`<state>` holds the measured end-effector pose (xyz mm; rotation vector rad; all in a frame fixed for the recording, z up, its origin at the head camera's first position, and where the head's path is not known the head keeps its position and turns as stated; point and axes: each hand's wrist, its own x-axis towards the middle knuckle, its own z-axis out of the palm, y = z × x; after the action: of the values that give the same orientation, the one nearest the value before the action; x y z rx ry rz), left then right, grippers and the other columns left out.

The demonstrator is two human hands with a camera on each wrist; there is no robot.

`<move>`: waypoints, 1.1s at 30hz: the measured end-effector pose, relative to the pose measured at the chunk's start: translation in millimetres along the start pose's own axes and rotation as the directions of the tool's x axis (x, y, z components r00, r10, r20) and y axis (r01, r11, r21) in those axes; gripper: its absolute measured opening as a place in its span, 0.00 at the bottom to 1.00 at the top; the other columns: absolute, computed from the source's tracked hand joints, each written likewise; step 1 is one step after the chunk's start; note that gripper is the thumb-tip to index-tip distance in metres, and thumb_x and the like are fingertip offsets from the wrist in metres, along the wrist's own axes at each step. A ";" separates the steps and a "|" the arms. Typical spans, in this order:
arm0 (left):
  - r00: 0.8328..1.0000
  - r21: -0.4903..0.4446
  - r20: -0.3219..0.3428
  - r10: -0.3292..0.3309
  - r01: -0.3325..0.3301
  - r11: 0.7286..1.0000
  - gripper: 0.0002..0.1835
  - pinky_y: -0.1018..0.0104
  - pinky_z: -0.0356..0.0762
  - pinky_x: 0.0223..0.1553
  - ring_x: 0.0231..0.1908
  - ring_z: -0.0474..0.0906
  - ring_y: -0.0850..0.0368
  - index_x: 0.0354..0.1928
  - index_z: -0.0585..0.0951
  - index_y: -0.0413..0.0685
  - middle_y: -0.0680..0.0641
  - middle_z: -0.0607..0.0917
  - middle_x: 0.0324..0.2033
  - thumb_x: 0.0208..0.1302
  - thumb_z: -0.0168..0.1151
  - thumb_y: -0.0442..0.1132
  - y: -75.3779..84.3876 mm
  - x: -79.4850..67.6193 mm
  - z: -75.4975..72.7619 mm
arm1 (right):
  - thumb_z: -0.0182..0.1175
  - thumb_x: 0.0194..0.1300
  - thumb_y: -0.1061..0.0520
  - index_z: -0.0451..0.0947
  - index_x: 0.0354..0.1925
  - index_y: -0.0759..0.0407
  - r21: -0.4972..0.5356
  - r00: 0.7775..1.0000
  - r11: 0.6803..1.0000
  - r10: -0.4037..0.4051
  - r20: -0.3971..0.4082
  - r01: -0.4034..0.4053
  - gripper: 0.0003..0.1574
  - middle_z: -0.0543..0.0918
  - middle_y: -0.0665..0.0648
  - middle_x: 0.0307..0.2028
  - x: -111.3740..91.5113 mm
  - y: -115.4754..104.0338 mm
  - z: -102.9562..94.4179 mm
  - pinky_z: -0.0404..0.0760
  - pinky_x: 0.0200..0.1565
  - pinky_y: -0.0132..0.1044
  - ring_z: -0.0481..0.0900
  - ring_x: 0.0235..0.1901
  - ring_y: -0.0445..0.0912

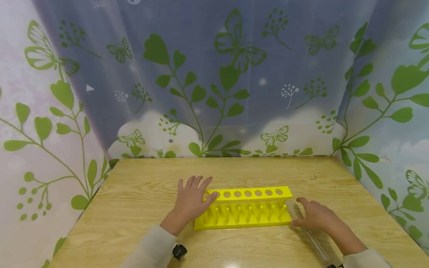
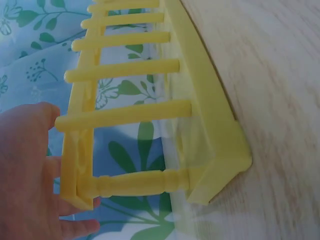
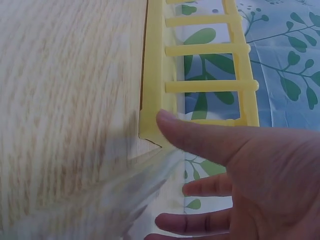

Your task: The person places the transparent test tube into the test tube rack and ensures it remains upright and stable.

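Observation:
A yellow test tube rack [image 1: 242, 223] stands on the table, with a row of round holes along its top bar and upright pegs on its base. Over the left end of the top bar lies my left hand [image 1: 191, 199], fingers extended and thumb across the bar. At the rack's right end is my right hand [image 1: 316, 216], its fingers stretched out and its thumb by the base corner. A clear test tube [image 1: 315, 242] slants from that end toward the table's front, partly behind the right hand; in the right wrist view the tube [image 3: 100, 200] is blurred.
The wooden table [image 1: 140, 193] reaches back to a curtain [image 1: 285, 74] printed with green leaves and butterflies. Similar printed cloth hangs on the left and right sides. A black wrist camera [image 1: 179, 252] sits at the left cuff.

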<state>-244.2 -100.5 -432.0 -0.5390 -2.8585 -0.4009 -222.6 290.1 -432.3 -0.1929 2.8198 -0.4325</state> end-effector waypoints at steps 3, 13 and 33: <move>1.000 -0.003 0.004 0.016 -0.016 1.000 0.33 0.28 0.47 0.64 0.66 0.61 0.37 0.70 0.67 0.57 0.40 0.70 0.64 0.69 0.47 0.64 2.4 -0.1 0.4 | 0.70 0.51 0.33 0.63 0.65 0.72 0.012 1.000 1.000 -0.010 0.003 0.010 0.60 0.77 0.75 0.52 -0.1 -0.1 1.3 0.78 0.41 0.61 0.78 0.47 0.68; 0.998 -0.008 0.052 0.035 -0.035 0.999 0.33 0.34 0.54 0.64 0.63 0.66 0.40 0.70 0.67 0.56 0.41 0.73 0.62 0.71 0.44 0.64 7.9 -2.6 7.0 | 0.72 0.51 0.38 0.70 0.58 0.70 0.027 1.000 1.000 -0.016 0.010 0.016 0.49 0.81 0.70 0.45 -2.7 -1.2 6.0 0.79 0.39 0.58 0.81 0.42 0.63; 0.995 0.048 0.029 0.091 -0.092 0.995 0.31 0.42 0.61 0.65 0.58 0.73 0.44 0.65 0.71 0.44 0.43 0.79 0.55 0.73 0.45 0.60 13.0 -2.5 15.1 | 0.71 0.57 0.56 0.69 0.58 0.67 0.189 0.999 0.981 0.036 0.018 -0.039 0.35 0.75 0.55 0.24 -4.9 -6.2 12.8 0.76 0.15 0.35 0.70 0.13 0.44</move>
<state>-239.3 -85.1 -443.9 -0.6681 -2.8472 -0.3090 -213.6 281.6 -440.9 -0.1029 2.7417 -0.6840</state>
